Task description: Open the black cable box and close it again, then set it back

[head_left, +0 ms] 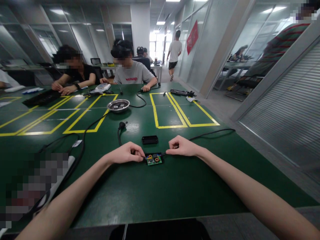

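Observation:
A small green circuit board (pixel 154 160) with copper coils sits in a black housing on the table in front of me. At its left end, my left hand (pixel 128 153) is closed with thumb and finger pinched on a black power cord (pixel 119 137). The cord passes behind this hand up to a black plug (pixel 122 125). On the other side, my right hand (pixel 182 146) is closed round a second black cable (pixel 212 134) that enters the housing's right end. Beyond the board lies a black rectangular cover (pixel 150 139), apart from both hands.
A metal bowl (pixel 118 105) of small parts stands farther back on the green table (pixel 130 196). Yellow tape (pixel 172 127) marks rectangles. A power strip (pixel 53 185), partly blurred out, lies at left with cables. Two people (pixel 132 71) work across the table.

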{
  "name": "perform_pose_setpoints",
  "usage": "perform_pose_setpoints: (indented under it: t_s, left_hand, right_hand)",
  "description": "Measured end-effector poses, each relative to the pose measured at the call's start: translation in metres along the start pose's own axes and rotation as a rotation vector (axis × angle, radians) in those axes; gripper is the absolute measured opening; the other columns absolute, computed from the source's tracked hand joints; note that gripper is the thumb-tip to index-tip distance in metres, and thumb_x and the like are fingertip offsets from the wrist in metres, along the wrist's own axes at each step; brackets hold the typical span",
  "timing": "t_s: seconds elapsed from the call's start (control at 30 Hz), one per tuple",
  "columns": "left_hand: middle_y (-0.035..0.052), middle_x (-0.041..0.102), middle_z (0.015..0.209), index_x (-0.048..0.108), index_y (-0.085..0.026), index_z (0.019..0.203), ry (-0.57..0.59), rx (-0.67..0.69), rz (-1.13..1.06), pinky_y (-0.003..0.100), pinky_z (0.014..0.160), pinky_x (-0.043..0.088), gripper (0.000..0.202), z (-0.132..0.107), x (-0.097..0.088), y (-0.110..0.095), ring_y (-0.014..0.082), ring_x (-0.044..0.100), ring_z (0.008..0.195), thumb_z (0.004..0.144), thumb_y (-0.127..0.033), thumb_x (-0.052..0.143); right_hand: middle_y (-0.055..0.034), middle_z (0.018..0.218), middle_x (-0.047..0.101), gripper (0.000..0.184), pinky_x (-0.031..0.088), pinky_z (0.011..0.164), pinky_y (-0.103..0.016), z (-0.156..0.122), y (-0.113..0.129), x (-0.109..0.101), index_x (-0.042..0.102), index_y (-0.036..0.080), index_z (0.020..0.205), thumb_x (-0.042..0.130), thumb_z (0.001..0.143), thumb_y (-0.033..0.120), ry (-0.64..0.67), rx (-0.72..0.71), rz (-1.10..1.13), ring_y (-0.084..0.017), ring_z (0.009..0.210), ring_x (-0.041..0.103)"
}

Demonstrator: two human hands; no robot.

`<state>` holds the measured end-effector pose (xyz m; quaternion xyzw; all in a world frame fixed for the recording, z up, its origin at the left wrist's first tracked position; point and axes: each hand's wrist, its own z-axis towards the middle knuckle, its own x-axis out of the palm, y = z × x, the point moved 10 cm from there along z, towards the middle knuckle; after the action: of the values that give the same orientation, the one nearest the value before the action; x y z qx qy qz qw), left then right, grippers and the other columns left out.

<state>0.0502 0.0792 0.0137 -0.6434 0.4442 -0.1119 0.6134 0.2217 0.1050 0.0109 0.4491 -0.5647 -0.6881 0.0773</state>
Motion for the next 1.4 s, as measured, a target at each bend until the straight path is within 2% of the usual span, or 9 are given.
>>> perform_pose_setpoints:
  t_s: [0.27,0.43,0.57,0.63,0.8,0.93,1.03,1.2,1.4]
  left_hand:
    - [-0.0032,0.056,0.065,0.072,-0.013,0.086,-0.242,0.080,0.157,0.022,0.056,0.036,0.019,-0.001,-0.011,-0.003,0.0101,0.047,0.058,0.083,-0.030,0.063]
    - [0.0054,0.067,0.096,0.073,-0.014,0.081,-0.364,0.254,0.263,0.023,0.061,0.043,0.013,-0.006,-0.019,-0.022,0.0117,0.056,0.070,0.079,-0.023,0.063]
    - [0.0103,0.074,0.119,0.072,-0.014,0.084,-0.384,0.237,0.247,0.023,0.060,0.042,0.013,-0.006,-0.022,-0.022,0.0106,0.055,0.068,0.079,-0.018,0.061]
    - [0.0110,0.074,0.124,0.072,-0.014,0.086,-0.384,0.226,0.243,0.023,0.060,0.043,0.014,-0.006,-0.022,-0.021,0.0111,0.057,0.069,0.079,-0.017,0.061]
    - [0.0065,0.077,0.103,0.072,-0.016,0.092,-0.421,0.263,0.289,0.024,0.065,0.045,0.018,-0.007,-0.022,-0.021,0.0156,0.064,0.080,0.078,-0.016,0.060]
    - [0.0044,0.074,0.096,0.070,-0.017,0.091,-0.436,0.290,0.340,0.025,0.065,0.045,0.017,-0.007,-0.021,-0.022,0.0144,0.061,0.076,0.079,-0.015,0.058]
    - [0.0039,0.071,0.096,0.068,-0.017,0.090,-0.443,0.306,0.408,0.024,0.064,0.044,0.015,-0.007,-0.018,-0.024,0.0135,0.058,0.073,0.080,-0.014,0.057]
    - [0.0031,0.066,0.093,0.067,-0.018,0.090,-0.443,0.302,0.482,0.025,0.066,0.044,0.013,-0.006,-0.014,-0.024,0.0138,0.056,0.072,0.084,-0.016,0.056]
    - [0.0023,0.064,0.089,0.067,-0.017,0.095,-0.424,0.301,0.529,0.026,0.069,0.045,0.014,-0.004,-0.011,-0.023,0.0141,0.056,0.071,0.086,-0.021,0.057]
  right_hand:
    - [0.0056,0.055,0.040,0.050,0.029,0.055,-0.026,0.001,-0.004,-0.007,0.046,0.020,0.059,0.064,0.088,0.057,-0.110,-0.019,-0.116,-0.010,0.054,0.036]
    - [0.0048,0.057,0.043,0.050,0.030,0.056,-0.026,0.002,-0.003,-0.009,0.048,0.019,0.060,0.061,0.090,0.057,-0.134,-0.028,-0.166,-0.010,0.056,0.038]
    - [0.0045,0.058,0.044,0.050,0.030,0.056,-0.026,0.002,-0.001,-0.009,0.050,0.019,0.062,0.059,0.091,0.059,-0.162,-0.037,-0.164,-0.010,0.057,0.038]
    - [0.0038,0.059,0.047,0.049,0.031,0.057,-0.026,0.002,0.000,-0.010,0.052,0.019,0.064,0.058,0.093,0.058,-0.176,-0.048,-0.167,-0.011,0.057,0.039]
    - [0.0014,0.063,0.058,0.041,0.035,0.058,-0.026,0.001,0.007,-0.011,0.068,0.016,0.081,0.056,0.097,0.052,-0.191,-0.092,-0.194,-0.012,0.057,0.046]
    - [-0.0040,0.076,0.071,0.041,0.040,0.062,-0.027,0.001,0.009,-0.009,0.076,0.015,0.090,0.052,0.100,0.047,-0.159,-0.119,-0.253,-0.016,0.065,0.058]
    - [-0.0058,0.082,0.077,0.039,0.044,0.065,-0.028,0.000,0.013,-0.006,0.079,0.016,0.092,0.053,0.101,0.044,-0.167,-0.165,-0.324,-0.017,0.069,0.064]
    - [-0.0072,0.098,0.079,0.031,0.052,0.072,-0.029,-0.003,0.026,0.003,0.076,0.021,0.117,0.062,0.098,0.041,-0.236,-0.284,-0.434,-0.018,0.077,0.070]
    - [-0.0070,0.091,0.076,0.023,0.055,0.073,-0.028,-0.008,0.040,0.009,0.076,0.020,0.110,0.057,0.103,0.031,-0.305,-0.427,-0.483,-0.018,0.080,0.071]
